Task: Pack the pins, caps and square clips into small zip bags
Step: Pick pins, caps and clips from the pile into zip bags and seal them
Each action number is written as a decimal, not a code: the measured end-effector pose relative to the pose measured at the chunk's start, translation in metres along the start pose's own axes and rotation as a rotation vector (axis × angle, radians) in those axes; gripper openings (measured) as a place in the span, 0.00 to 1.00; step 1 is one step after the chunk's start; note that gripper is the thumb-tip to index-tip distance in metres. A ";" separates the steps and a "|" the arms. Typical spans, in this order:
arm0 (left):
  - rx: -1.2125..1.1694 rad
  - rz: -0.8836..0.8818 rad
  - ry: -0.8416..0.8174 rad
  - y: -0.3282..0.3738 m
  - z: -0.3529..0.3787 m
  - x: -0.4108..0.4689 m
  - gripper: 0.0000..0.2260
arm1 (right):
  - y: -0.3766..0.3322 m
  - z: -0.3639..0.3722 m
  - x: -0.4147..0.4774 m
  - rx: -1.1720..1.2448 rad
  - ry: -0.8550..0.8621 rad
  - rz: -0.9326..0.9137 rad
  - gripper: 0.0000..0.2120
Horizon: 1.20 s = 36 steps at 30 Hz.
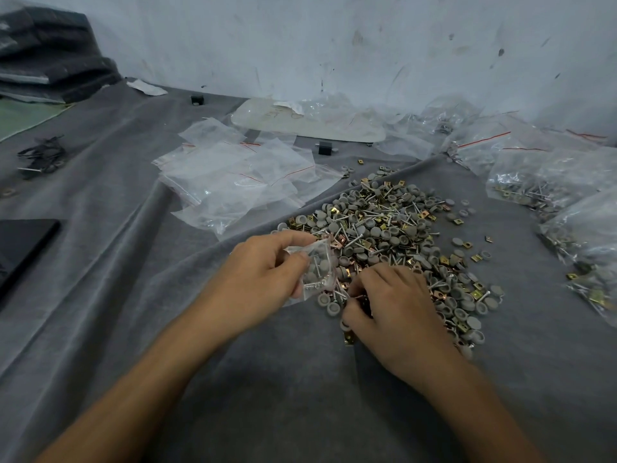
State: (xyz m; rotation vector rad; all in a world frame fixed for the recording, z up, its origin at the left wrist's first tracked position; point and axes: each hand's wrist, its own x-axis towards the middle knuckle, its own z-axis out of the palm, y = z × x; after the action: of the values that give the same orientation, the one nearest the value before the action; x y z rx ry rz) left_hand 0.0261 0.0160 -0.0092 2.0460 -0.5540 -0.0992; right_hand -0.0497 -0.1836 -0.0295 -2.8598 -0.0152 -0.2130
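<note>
Grey cloth [133, 295] covers the table, and on it lies a wide, loose pile [384, 215] of grey caps [375, 232], thin metal pins [355, 240] and brass-coloured square clips [444, 260], all mixed together. The left hand [263, 272] pinches a small zip bag [317, 269] between thumb and curled fingers at the near left edge of the pile; the bag already carries a few caps and pins, though where its mouth lies is hard to tell. The right hand [397, 305] rests knuckles up on the near edge of the pile, fingers curled down among the pieces just beside the bag; whether it has one pinched cannot be told. Empty zip bags [233, 185] lie heaped behind the left hand, and filled bags [541, 185] along the right side. Likely risks: the bag is gripped at one side only, so its soft opening may fold shut and pieces may drop beside it; the pointed pins may pierce the thin film or snag the cloth; with three sorts mixed, the fingers may gather a wrong count; stray caps may roll away
</note>
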 end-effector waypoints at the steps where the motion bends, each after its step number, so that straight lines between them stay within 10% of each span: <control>1: 0.000 -0.003 0.001 0.000 -0.001 0.000 0.13 | 0.000 -0.001 0.000 0.029 0.018 0.002 0.08; 13: 0.007 -0.012 -0.004 0.001 -0.003 -0.001 0.13 | 0.010 -0.006 0.002 0.330 0.289 0.029 0.02; 27: 0.039 0.005 -0.022 0.002 0.008 -0.002 0.11 | -0.006 -0.015 0.000 1.155 0.097 0.058 0.08; 36: 0.047 0.013 -0.036 0.004 0.012 -0.003 0.13 | -0.018 -0.003 0.000 1.213 0.030 0.043 0.08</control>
State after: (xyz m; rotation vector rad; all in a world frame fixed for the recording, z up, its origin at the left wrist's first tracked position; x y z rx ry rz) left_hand 0.0186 0.0064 -0.0127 2.0896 -0.5963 -0.1165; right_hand -0.0506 -0.1669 -0.0214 -1.6465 -0.0548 -0.1544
